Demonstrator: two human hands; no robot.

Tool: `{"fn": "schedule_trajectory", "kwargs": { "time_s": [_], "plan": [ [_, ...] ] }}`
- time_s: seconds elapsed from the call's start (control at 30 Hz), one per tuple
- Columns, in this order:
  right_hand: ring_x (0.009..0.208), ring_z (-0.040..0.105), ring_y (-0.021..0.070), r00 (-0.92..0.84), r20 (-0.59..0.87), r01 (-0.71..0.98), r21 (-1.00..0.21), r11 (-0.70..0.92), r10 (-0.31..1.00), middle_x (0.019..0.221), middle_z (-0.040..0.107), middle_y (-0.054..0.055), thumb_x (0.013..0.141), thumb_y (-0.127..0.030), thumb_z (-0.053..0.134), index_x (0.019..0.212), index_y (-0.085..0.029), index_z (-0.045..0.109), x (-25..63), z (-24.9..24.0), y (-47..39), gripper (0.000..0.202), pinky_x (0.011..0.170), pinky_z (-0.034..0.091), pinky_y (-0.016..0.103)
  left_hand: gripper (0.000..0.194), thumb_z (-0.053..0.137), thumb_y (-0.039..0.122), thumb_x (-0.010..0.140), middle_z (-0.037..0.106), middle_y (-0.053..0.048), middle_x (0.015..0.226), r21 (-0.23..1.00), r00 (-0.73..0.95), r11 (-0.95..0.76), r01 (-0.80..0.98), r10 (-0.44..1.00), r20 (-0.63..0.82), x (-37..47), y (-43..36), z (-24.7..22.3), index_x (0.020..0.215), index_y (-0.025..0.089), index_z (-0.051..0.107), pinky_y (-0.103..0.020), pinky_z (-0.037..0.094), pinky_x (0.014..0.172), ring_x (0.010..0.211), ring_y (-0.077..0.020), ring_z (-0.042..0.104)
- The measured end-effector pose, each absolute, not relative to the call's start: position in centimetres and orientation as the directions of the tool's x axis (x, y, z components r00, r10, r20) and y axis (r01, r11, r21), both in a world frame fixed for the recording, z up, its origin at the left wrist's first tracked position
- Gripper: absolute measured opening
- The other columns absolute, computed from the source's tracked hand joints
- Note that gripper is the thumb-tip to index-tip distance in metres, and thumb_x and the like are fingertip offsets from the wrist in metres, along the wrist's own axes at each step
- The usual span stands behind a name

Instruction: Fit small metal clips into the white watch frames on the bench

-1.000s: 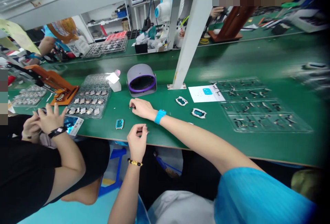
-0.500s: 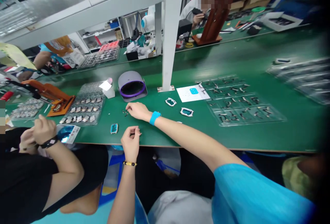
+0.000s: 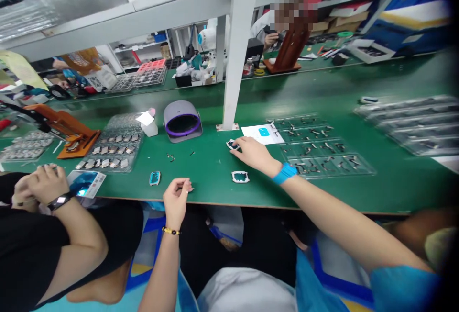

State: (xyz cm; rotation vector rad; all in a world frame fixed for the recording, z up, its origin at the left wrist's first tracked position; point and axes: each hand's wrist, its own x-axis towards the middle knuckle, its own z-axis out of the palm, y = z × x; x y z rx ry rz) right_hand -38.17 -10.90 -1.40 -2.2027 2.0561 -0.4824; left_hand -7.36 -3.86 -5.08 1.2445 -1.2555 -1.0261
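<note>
My right hand (image 3: 255,155) reaches over the green bench, its thumb and fingers closed on the edge of a small white-rimmed frame, like a watch case (image 3: 232,145). Nearer the front edge lies a second such frame (image 3: 240,177), dark green inside. My left hand (image 3: 175,200) hovers at the bench edge with fingers curled and tips pinched; whatever is between them is too small to make out. Left of it rests a frame with blue inside (image 3: 155,178). Several tiny dark parts (image 3: 170,157) are scattered beyond my left hand, with another dark part (image 3: 192,153) apart from them.
Behind the hands stand a grey-purple hooded device (image 3: 182,123) and a white post (image 3: 234,82). Clear trays of small dark parts (image 3: 322,151) lie to the right beside a printed sheet (image 3: 256,133). At left are trays of metallic pieces (image 3: 107,154) and a co-worker's hands (image 3: 46,185).
My right hand has left the tiny dark parts and moved right to the white-rimmed frame. My left hand stays nearly in place. The view has shifted slightly.
</note>
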Motion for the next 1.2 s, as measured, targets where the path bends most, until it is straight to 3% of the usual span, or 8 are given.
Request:
{"fn": "schedule_trajectory", "kwargs": {
  "time_s": [0.2,0.37,0.53,0.67,0.77,0.83,0.97,1.2],
  "plan": [
    [0.109,0.065,0.0323,0.009,0.24,-0.948,-0.307,-0.084,-0.971,0.111,0.072,0.015,0.093,-0.025,0.062,0.109,-0.015,0.068,-35.1,-0.6,-10.8,0.019,0.088,0.05,0.04,0.037,0.076,0.051,0.086,0.073,-0.006,0.084,0.992,0.074,0.09,-0.091,-0.993,0.096,-7.2,-2.9,-5.1,0.094,0.014,0.074,-0.029,0.063,0.075,0.076,-0.0162,0.071],
    [0.107,0.063,0.0311,0.31,0.239,-0.86,-0.342,-0.379,-0.92,0.109,0.071,0.015,0.092,-0.026,0.064,0.106,-0.018,0.068,-24.8,0.6,-8.4,0.017,0.087,0.05,0.039,0.041,0.076,0.055,0.086,0.075,-0.007,0.083,0.995,0.162,0.067,-0.077,-0.984,0.078,-6.8,-0.7,-5.2,0.093,0.015,0.074,-0.031,0.064,0.073,0.073,-0.0175,0.072],
    [0.108,0.065,0.0296,0.403,0.228,-0.822,-0.336,-0.46,-0.887,0.11,0.073,0.011,0.093,-0.046,0.071,0.108,-0.018,0.069,-18.3,-0.7,-8.3,0.032,0.09,0.051,0.039,0.043,0.079,0.056,0.081,0.078,-0.008,0.092,0.991,0.245,-0.037,-0.126,-0.97,-0.005,-5.4,1.6,-5.9,0.097,0.016,0.075,-0.034,0.063,0.08,0.082,-0.0221,0.076],
    [0.108,0.067,0.0254,0.395,0.269,-0.788,-0.393,-0.475,-0.878,0.114,0.075,0.008,0.098,-0.057,0.063,0.114,-0.021,0.069,-22.2,-1.3,-8.7,0.04,0.093,0.051,0.036,0.044,0.081,0.057,0.079,0.079,-0.006,0.097,0.982,0.23,-0.102,-0.16,-0.971,-0.063,-5.0,2.1,-5.9,0.102,0.019,0.076,-0.035,0.063,0.084,0.088,-0.0246,0.077],
    [0.112,0.068,0.0193,0.274,0.284,-0.838,-0.398,-0.373,-0.919,0.117,0.075,0.003,0.101,-0.048,0.061,0.115,-0.026,0.072,-29.7,-0.5,-7.9,0.028,0.097,0.05,0.029,0.046,0.083,0.058,0.076,0.079,-0.005,0.095,0.984,0.163,-0.114,-0.138,-0.982,-0.091,-6.0,1.3,-5.9,0.101,0.02,0.076,-0.033,0.064,0.083,0.087,-0.0243,0.077],
    [0.114,0.068,0.0176,0.082,0.263,-0.92,-0.35,-0.175,-0.961,0.119,0.075,0.002,0.103,-0.041,0.059,0.115,-0.028,0.073,-35.8,0.4,-7.2,0.023,0.098,0.05,0.027,0.047,0.084,0.059,0.074,0.079,-0.006,0.095,0.988,0.087,-0.114,-0.107,-0.991,-0.105,-7.4,0.2,-5.6,0.099,0.02,0.076,-0.032,0.064,0.082,0.087,-0.0234,0.077],
    [0.119,0.065,0.0297,-0.204,0.252,-0.954,-0.268,0.134,-0.946,0.124,0.071,0.017,0.101,-0.021,0.055,0.122,-0.015,0.072,-46.9,1.7,-5.9,0.027,0.101,0.051,0.042,0.053,0.088,0.059,0.069,0.078,-0.008,0.095,0.992,-0.089,-0.127,-0.017,-0.988,-0.128,-10.6,-2.7,-4.4,0.099,0.018,0.076,-0.03,0.063,0.084,0.088,-0.0215,0.075],
    [0.127,0.061,0.0261,-0.223,0.171,-0.965,-0.18,0.192,-0.96,0.136,0.068,0.01,0.096,-0.014,0.06,0.128,-0.02,0.072,-53.0,0.1,-5.5,0.035,0.108,0.049,0.036,0.047,0.088,0.057,0.07,0.066,0.0,0.074,0.982,-0.158,-0.157,0.107,-0.978,-0.139,-14.1,-6.3,-3.3,0.083,0.015,0.07,-0.02,0.058,0.064,0.068,-0.0113,0.063]
  ]
}}
